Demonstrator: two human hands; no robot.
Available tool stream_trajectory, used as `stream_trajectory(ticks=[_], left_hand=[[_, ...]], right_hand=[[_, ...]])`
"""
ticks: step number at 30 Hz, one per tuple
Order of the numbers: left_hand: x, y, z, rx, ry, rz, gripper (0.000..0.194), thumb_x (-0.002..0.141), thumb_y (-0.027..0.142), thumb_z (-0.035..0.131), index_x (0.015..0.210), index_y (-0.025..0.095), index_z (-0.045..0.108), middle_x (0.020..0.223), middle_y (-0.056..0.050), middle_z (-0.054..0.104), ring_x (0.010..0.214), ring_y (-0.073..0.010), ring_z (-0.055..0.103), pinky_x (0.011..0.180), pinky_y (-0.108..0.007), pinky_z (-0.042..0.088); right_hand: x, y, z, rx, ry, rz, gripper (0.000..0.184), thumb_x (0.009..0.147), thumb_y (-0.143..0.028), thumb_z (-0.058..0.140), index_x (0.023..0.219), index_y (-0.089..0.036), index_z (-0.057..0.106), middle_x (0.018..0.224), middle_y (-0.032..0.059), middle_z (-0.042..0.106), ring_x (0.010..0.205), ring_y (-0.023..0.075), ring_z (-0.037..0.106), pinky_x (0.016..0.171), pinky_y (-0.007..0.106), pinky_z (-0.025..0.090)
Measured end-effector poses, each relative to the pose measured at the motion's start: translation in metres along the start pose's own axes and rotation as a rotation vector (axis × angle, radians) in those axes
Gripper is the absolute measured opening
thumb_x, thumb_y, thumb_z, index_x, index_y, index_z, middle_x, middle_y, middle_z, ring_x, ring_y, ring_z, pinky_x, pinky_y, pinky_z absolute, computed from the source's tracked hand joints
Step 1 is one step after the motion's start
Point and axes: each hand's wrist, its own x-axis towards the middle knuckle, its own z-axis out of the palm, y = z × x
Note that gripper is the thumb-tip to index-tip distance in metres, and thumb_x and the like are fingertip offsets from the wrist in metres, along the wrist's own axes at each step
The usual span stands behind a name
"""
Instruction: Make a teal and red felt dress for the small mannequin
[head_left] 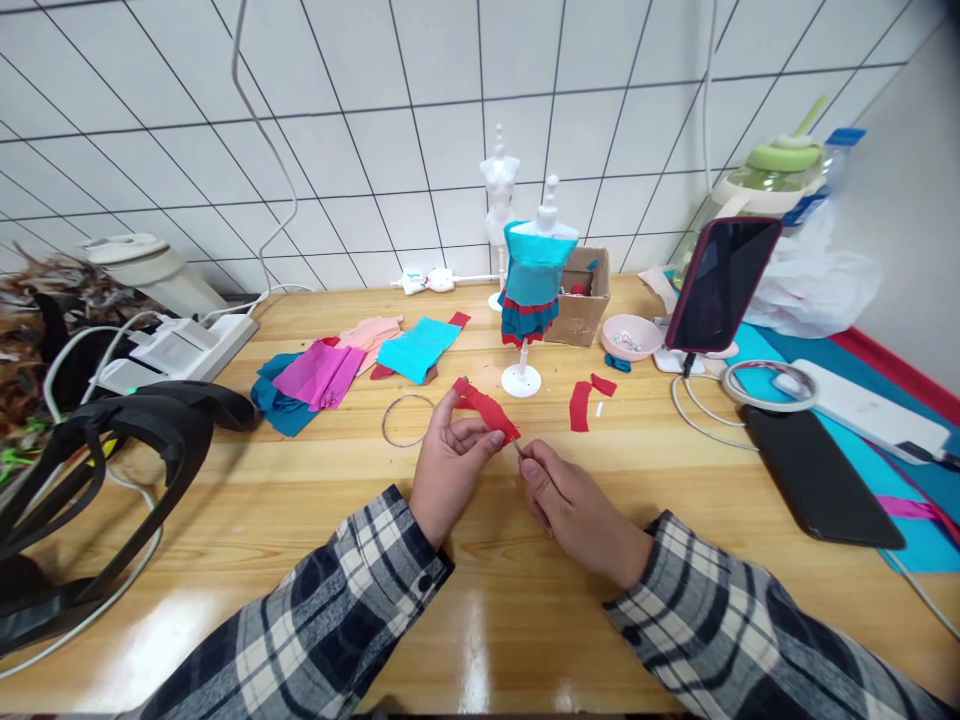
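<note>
My left hand (459, 455) pinches a strip of red fabric (489, 408) between thumb and fingers, holding it above the wooden table. My right hand (570, 495) is closed around a thin metal tool (518, 449), most of it hidden in the fist. Its tip meets the fabric's lower right end; whether it is tweezers or scissors I cannot tell. Behind the hands stands a small white dress form (523, 380), dressed in a turquoise top (536, 258) and a layered teal and red skirt (529, 320). Red fabric scraps (580, 406) lie to the right.
A metal ring (406, 445) and coloured cloth pieces (418, 348) lie left. At the back are a bare dress form (499, 190) and a cardboard box (576, 325). To the right stand a pink bowl (631, 345) and a propped phone (729, 285); a black headset (150, 460) sits left.
</note>
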Motion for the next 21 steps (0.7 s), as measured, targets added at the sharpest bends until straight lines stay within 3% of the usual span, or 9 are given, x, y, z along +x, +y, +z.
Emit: stream_trajectory(ticks=[6,21], left_hand=[[0.001,0.0005,-0.0004,-0.004,0.021,0.028,0.077,0.066,0.018,0.08,0.132,0.022,0.039,0.08,0.003,0.071,0.076,-0.0118,0.068,0.078,-0.026,0.051],[-0.0026,0.0018,0.002,0.041,-0.085,-0.004,0.089,0.068,0.017,0.079,0.142,0.022,0.03,0.094,-0.004,0.073,0.079,-0.0126,0.068,0.076,-0.024,0.052]], right_hand=[[-0.0004,-0.0005,-0.001,-0.06,0.034,0.048,0.027,0.1,-0.043,0.03,0.084,-0.024,0.04,0.06,-0.0051,0.048,0.055,0.0144,0.048,0.055,0.026,0.033],[0.0008,0.0014,-0.0006,-0.039,0.023,-0.003,0.029,0.1,-0.045,0.027,0.085,-0.024,0.04,0.064,-0.0042,0.049,0.059,0.0143,0.048,0.057,0.026,0.034]])
